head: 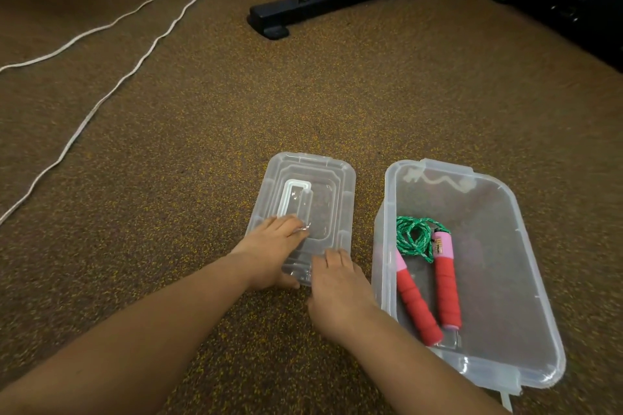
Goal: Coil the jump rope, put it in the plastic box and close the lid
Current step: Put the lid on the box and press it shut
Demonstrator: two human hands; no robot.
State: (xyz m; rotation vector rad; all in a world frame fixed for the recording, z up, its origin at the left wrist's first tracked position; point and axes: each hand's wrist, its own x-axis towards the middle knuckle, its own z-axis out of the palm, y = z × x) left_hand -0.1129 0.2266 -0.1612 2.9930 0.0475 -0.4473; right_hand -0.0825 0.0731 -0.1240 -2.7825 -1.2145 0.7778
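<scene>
Closing step, lid pick-up. The coiled jump rope (418, 242), green cord and red foam handles, lies inside the open clear plastic box (526, 280) on the speckled floor (168, 145), just right of the right hand (337, 283). The left hand (273, 246) rests on the clear lid (303, 199), fingers spread over its near end, thumb apparently under the edge. The right hand lies flat at the lid's near corner, fingers together. Next move, as judged: lift the lid, carry it rightward, align rims, press down.
</scene>
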